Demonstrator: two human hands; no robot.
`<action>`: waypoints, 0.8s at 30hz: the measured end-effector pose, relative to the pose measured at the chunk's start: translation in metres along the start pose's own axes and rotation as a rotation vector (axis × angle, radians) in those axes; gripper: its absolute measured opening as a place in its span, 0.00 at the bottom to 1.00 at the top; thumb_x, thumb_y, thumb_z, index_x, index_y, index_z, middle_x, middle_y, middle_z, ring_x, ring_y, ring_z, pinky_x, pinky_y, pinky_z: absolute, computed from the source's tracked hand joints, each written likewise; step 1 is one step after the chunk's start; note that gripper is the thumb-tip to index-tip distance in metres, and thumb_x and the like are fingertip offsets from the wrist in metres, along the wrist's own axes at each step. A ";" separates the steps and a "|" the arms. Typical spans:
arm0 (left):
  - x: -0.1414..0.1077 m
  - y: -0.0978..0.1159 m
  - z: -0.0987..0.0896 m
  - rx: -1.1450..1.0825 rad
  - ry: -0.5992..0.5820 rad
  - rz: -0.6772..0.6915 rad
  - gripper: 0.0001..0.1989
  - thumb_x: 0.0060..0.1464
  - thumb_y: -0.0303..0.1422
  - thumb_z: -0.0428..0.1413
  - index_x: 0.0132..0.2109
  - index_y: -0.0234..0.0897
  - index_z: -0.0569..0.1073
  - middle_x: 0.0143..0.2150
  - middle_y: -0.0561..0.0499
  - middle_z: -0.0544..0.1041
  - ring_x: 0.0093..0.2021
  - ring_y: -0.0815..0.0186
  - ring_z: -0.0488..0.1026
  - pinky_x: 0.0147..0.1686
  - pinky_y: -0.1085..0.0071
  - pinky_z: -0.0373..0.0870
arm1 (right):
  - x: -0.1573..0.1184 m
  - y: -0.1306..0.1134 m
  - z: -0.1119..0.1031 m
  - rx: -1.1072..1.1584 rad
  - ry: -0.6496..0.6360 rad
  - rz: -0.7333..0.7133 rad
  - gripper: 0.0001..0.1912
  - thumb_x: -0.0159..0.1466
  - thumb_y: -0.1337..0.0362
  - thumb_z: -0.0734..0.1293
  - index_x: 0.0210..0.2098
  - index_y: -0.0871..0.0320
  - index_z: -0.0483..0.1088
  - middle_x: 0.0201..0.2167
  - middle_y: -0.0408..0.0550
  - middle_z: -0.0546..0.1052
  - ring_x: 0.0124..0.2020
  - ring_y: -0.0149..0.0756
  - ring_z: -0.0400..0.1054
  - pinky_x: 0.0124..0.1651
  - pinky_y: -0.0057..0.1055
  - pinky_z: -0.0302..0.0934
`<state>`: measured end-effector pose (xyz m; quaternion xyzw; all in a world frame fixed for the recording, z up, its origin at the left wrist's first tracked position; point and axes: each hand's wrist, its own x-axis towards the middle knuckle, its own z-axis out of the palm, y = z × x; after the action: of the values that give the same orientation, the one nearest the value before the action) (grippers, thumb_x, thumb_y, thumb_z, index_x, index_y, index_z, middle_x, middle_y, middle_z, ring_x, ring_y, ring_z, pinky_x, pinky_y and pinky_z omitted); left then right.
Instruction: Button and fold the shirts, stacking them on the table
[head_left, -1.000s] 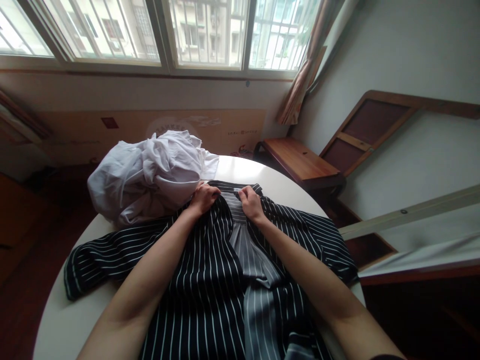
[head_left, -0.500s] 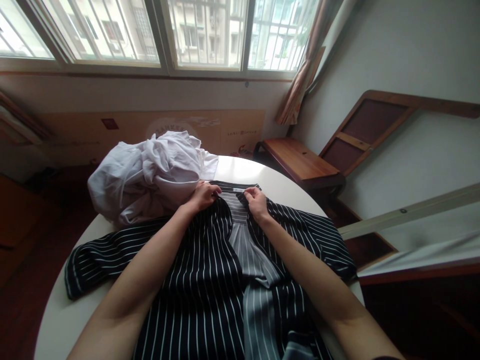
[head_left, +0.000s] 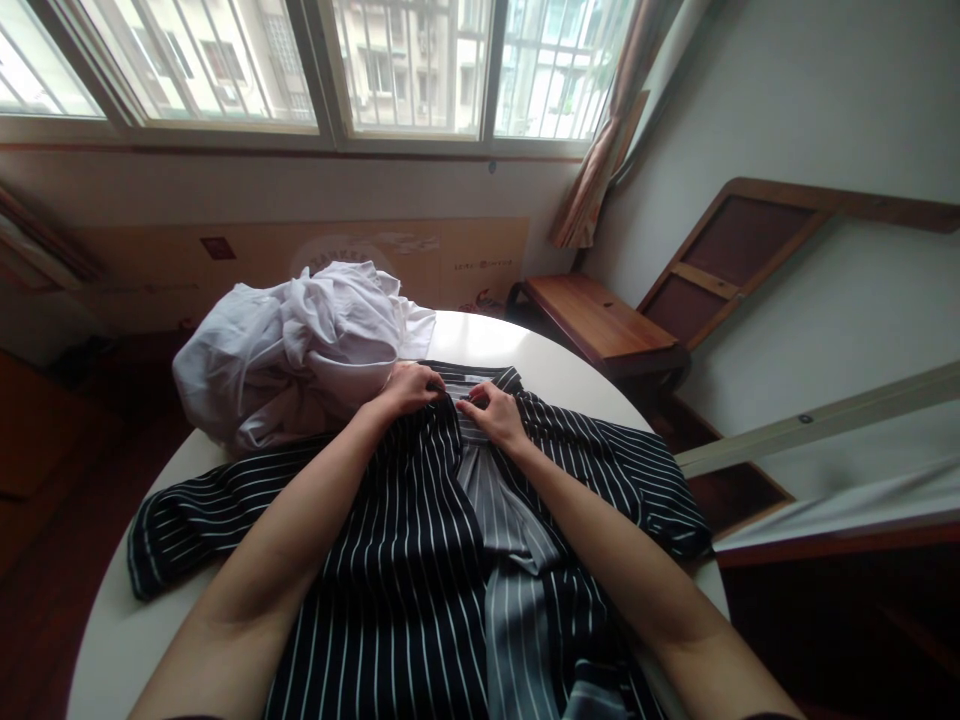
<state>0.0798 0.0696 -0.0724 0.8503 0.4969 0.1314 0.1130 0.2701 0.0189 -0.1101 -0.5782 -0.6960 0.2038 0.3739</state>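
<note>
A black shirt with white stripes [head_left: 405, 540] lies spread on a round white table [head_left: 600, 385], its collar at the far side and its front partly open, showing the grey inner side. My left hand [head_left: 414, 388] pinches the left front edge of the shirt just below the collar. Close beside it, my right hand [head_left: 491, 412] has its thumb and fingers closed on the right front edge near the collar. Both sleeves stretch outward to the sides.
A heap of white cloth [head_left: 300, 350] sits at the table's far left. Beyond the table on the right stands a wooden chair [head_left: 600, 315] by the wall. Windows [head_left: 412, 70] and a curtain [head_left: 592, 180] are at the back.
My right hand has moved left toward my left hand, bringing the right front edge inward, so the gap at the neck is narrower. My left hand has shifted slightly right.
</note>
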 end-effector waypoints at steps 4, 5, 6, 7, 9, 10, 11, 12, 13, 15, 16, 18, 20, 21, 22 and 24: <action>0.001 -0.001 0.002 0.045 -0.012 0.000 0.09 0.47 0.35 0.60 0.37 0.41 0.81 0.37 0.48 0.80 0.40 0.60 0.73 0.45 0.67 0.64 | 0.000 -0.005 0.003 -0.182 -0.056 -0.037 0.08 0.57 0.66 0.68 0.36 0.59 0.72 0.39 0.50 0.76 0.42 0.38 0.70 0.48 0.32 0.60; 0.002 0.000 0.003 0.048 -0.014 -0.002 0.09 0.48 0.35 0.60 0.37 0.41 0.81 0.37 0.48 0.80 0.41 0.60 0.73 0.45 0.67 0.64 | 0.000 -0.006 0.003 -0.204 -0.061 -0.031 0.06 0.58 0.68 0.66 0.36 0.59 0.73 0.40 0.50 0.76 0.43 0.37 0.69 0.49 0.32 0.60; 0.002 0.000 0.003 0.048 -0.018 -0.001 0.09 0.48 0.35 0.59 0.37 0.41 0.81 0.37 0.48 0.80 0.41 0.60 0.73 0.45 0.67 0.63 | 0.001 -0.006 0.002 -0.207 -0.060 -0.023 0.07 0.59 0.69 0.64 0.36 0.58 0.73 0.40 0.49 0.76 0.43 0.37 0.69 0.49 0.32 0.59; 0.002 0.000 0.003 0.047 -0.024 0.002 0.09 0.49 0.35 0.58 0.37 0.41 0.81 0.38 0.48 0.80 0.42 0.60 0.73 0.45 0.67 0.63 | 0.002 -0.007 0.002 -0.193 -0.054 -0.016 0.08 0.60 0.70 0.63 0.36 0.58 0.73 0.40 0.49 0.77 0.44 0.37 0.70 0.50 0.32 0.59; 0.002 0.002 0.003 0.047 -0.035 0.015 0.08 0.50 0.35 0.57 0.37 0.42 0.80 0.38 0.49 0.80 0.43 0.60 0.73 0.46 0.67 0.63 | 0.004 -0.007 -0.001 -0.137 -0.030 -0.003 0.08 0.60 0.69 0.63 0.37 0.58 0.73 0.40 0.48 0.77 0.44 0.36 0.70 0.50 0.32 0.59; 0.001 0.002 0.002 0.046 -0.038 0.022 0.08 0.50 0.34 0.57 0.37 0.42 0.80 0.38 0.49 0.80 0.43 0.60 0.73 0.46 0.67 0.62 | 0.005 -0.007 -0.003 -0.113 -0.021 0.002 0.08 0.60 0.69 0.63 0.37 0.57 0.73 0.39 0.47 0.78 0.43 0.37 0.71 0.50 0.32 0.60; 0.001 0.002 0.001 0.046 -0.037 0.029 0.08 0.50 0.34 0.57 0.38 0.42 0.80 0.38 0.50 0.80 0.43 0.60 0.73 0.47 0.67 0.62 | 0.005 -0.007 -0.004 -0.098 -0.015 0.004 0.08 0.60 0.68 0.63 0.37 0.57 0.73 0.39 0.47 0.78 0.42 0.37 0.71 0.50 0.32 0.60; -0.001 0.002 0.000 0.047 -0.029 0.037 0.10 0.48 0.32 0.58 0.39 0.43 0.79 0.38 0.50 0.80 0.43 0.60 0.73 0.48 0.66 0.61 | 0.006 -0.006 -0.005 -0.092 -0.010 0.004 0.08 0.60 0.68 0.63 0.37 0.57 0.73 0.38 0.47 0.78 0.42 0.37 0.71 0.50 0.33 0.60; -0.002 0.001 -0.001 0.050 -0.012 0.044 0.12 0.46 0.31 0.59 0.41 0.42 0.78 0.38 0.50 0.80 0.43 0.60 0.73 0.49 0.65 0.61 | 0.006 -0.006 -0.005 -0.088 -0.002 0.004 0.08 0.60 0.69 0.63 0.37 0.56 0.73 0.38 0.46 0.79 0.41 0.37 0.72 0.49 0.33 0.60; -0.005 -0.002 -0.004 0.054 0.044 0.045 0.15 0.44 0.27 0.59 0.42 0.40 0.77 0.39 0.50 0.80 0.44 0.60 0.73 0.50 0.65 0.61 | 0.006 -0.004 -0.006 -0.066 0.027 0.018 0.07 0.59 0.68 0.64 0.36 0.56 0.74 0.36 0.46 0.79 0.40 0.37 0.72 0.49 0.34 0.61; -0.006 -0.005 -0.005 0.051 0.074 0.041 0.14 0.44 0.26 0.58 0.41 0.39 0.78 0.39 0.49 0.79 0.43 0.60 0.73 0.50 0.65 0.61 | 0.007 -0.003 -0.005 -0.047 0.050 0.032 0.07 0.59 0.68 0.64 0.35 0.56 0.74 0.36 0.45 0.79 0.40 0.37 0.72 0.49 0.34 0.61; -0.009 -0.010 -0.007 0.035 0.116 0.032 0.11 0.45 0.24 0.55 0.38 0.36 0.78 0.36 0.48 0.79 0.40 0.61 0.74 0.49 0.67 0.63 | 0.007 -0.001 -0.005 -0.006 0.099 0.062 0.05 0.58 0.65 0.66 0.33 0.56 0.73 0.34 0.45 0.79 0.38 0.37 0.72 0.47 0.34 0.62; -0.010 -0.015 -0.008 0.026 0.124 0.032 0.10 0.46 0.23 0.54 0.35 0.35 0.79 0.33 0.48 0.80 0.38 0.62 0.74 0.48 0.67 0.64 | 0.009 -0.001 -0.005 0.017 0.137 0.087 0.05 0.58 0.62 0.66 0.31 0.56 0.73 0.32 0.45 0.79 0.35 0.37 0.72 0.46 0.34 0.63; -0.010 -0.017 -0.008 0.026 0.120 0.037 0.10 0.46 0.24 0.54 0.34 0.34 0.79 0.33 0.48 0.80 0.38 0.61 0.74 0.48 0.66 0.64 | 0.010 -0.002 -0.005 0.021 0.149 0.095 0.06 0.58 0.61 0.66 0.30 0.56 0.73 0.30 0.45 0.79 0.34 0.37 0.72 0.45 0.34 0.63; -0.009 -0.018 -0.008 0.028 0.115 0.042 0.10 0.47 0.24 0.54 0.34 0.34 0.80 0.33 0.48 0.80 0.38 0.61 0.74 0.49 0.66 0.64 | 0.011 -0.003 -0.005 0.026 0.155 0.100 0.07 0.58 0.60 0.66 0.29 0.56 0.73 0.29 0.45 0.78 0.33 0.37 0.72 0.43 0.34 0.63; -0.008 -0.017 -0.008 0.032 0.102 0.052 0.10 0.48 0.26 0.55 0.36 0.35 0.80 0.35 0.48 0.81 0.39 0.61 0.74 0.49 0.66 0.65 | 0.013 -0.007 -0.006 0.041 0.148 0.098 0.06 0.57 0.60 0.67 0.29 0.56 0.72 0.29 0.44 0.78 0.32 0.36 0.71 0.42 0.33 0.63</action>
<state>0.0598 0.0712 -0.0711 0.8570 0.4816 0.1693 0.0706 0.2693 0.0291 -0.0977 -0.6175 -0.6328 0.1927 0.4256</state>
